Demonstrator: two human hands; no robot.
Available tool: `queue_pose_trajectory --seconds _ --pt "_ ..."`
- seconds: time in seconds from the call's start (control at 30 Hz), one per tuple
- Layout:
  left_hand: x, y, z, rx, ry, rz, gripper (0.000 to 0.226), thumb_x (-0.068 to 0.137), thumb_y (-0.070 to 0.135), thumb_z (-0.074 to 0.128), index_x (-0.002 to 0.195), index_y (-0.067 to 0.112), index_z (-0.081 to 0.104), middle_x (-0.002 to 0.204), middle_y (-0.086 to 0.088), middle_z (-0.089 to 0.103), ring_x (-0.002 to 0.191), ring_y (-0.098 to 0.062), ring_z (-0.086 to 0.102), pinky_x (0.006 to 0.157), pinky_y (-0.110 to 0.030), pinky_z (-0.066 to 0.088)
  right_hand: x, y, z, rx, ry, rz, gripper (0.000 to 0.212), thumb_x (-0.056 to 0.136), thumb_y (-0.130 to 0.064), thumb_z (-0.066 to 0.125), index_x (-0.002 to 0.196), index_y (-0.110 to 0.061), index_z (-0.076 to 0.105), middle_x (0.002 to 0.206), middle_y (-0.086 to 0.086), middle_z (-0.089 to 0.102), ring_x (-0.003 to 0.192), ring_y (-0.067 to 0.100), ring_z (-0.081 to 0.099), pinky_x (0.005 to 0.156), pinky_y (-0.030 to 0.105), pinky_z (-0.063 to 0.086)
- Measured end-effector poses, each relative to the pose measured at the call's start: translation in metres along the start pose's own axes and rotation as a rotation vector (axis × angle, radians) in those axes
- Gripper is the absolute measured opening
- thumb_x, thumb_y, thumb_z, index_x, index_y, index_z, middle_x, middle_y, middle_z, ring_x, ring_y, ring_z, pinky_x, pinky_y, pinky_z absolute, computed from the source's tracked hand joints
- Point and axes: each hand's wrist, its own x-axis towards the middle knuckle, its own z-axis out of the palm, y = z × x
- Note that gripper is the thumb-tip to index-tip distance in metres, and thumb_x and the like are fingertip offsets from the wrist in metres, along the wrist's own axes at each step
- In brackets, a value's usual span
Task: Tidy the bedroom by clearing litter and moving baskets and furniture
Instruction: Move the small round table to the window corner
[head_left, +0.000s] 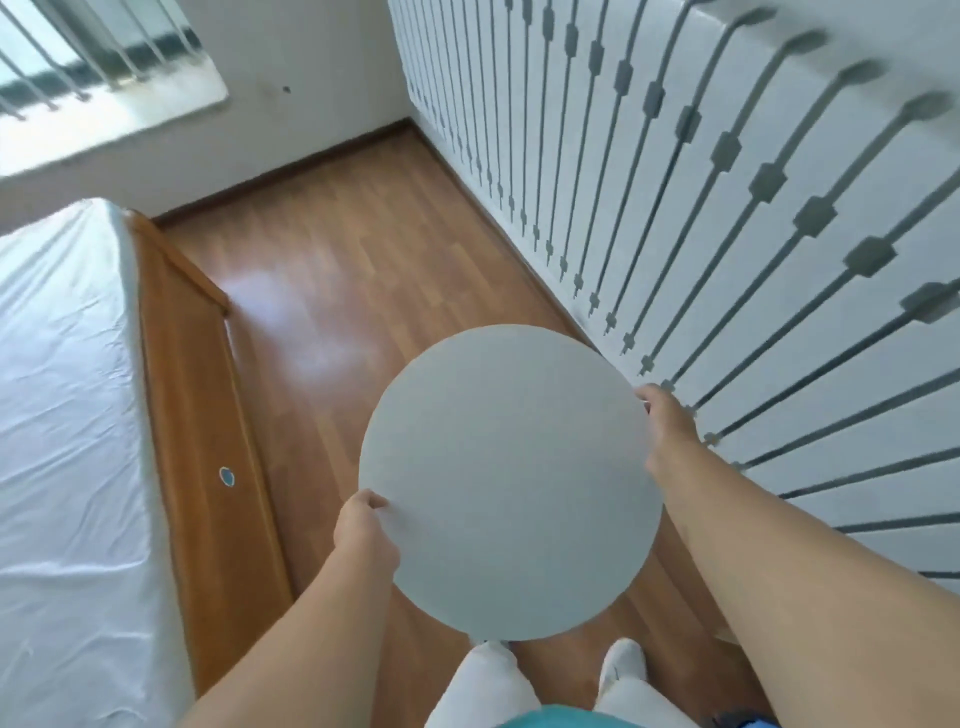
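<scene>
A round grey tabletop is held over the wooden floor, gripped at its edges by the left hand and right hand.

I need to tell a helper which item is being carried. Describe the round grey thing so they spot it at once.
Look at the wooden floor between the bed and the white wardrobe. There the left hand and right hand grip a round tabletop, the only flat, plain pale-grey disc around.
</scene>
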Motion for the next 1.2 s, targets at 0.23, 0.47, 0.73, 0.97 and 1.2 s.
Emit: queue_pose_trajectory --seconds 0.23,0.47,0.73,0.97,1.2 --pt "0.021 0.098 -0.049 -0.105 0.013 0.072 0.053 0.062 0.008 0.060 0.115 0.009 0.062 0.125 -0.013 0.059 0.109 -0.040 0.057 0.098 -0.051 0.046 -0.048 -0.035 0.116 -0.074 -0.154 -0.061 0.037 0.070 -0.022 0.063 0.103 -0.007 0.063 0.097 0.017 0.066 0.087 0.036 0.067 0.083 0.053 0.055" --pt "0.038 0.156 -0.056 -0.229 -0.023 0.103 0.028 0.068 0.016 0.059 0.095 0.014 0.061 0.110 -0.010 0.066 0.095 -0.034 0.063 0.085 -0.044 0.051 -0.060 -0.076 0.196 -0.181 -0.198 -0.124 0.018 0.079 -0.009 0.060 0.097 -0.007 0.061 0.094 0.016 0.064 0.077 0.032 0.063 0.078 0.045 0.052" --pt "0.074 0.213 -0.016 -0.322 -0.012 0.042 0.039 0.067 0.016 0.054 0.105 0.011 0.061 0.104 -0.011 0.068 0.085 -0.033 0.066 0.067 -0.039 0.052 -0.002 -0.121 0.282 -0.247 -0.247 -0.063 0.016 0.077 -0.007 0.059 0.092 -0.003 0.062 0.097 0.024 0.065 0.082 0.036 0.063 0.084 0.052 0.051" --pt "0.103 0.291 0.047 -0.407 0.012 0.057 0.044 0.060 0.018 0.051 0.103 0.012 0.058 0.105 -0.010 0.068 0.084 -0.033 0.066 0.072 -0.039 0.052 0.071 -0.195 0.370 -0.328 -0.333 -0.009 0.033 0.070 -0.010 0.059 0.101 0.000 0.065 0.106 0.025 0.068 0.088 0.039 0.067 0.088 0.058 0.050" --pt "0.125 0.361 0.111 -0.469 0.005 0.051 0.023 0.064 0.022 0.053 0.085 0.014 0.055 0.065 -0.007 0.071 0.055 -0.029 0.069 0.060 -0.038 0.054 0.123 -0.279 0.447 -0.379 -0.367 -0.027 0.029 0.069 -0.014 0.059 0.096 -0.005 0.065 0.111 0.024 0.068 0.101 0.042 0.067 0.092 0.058 0.050"
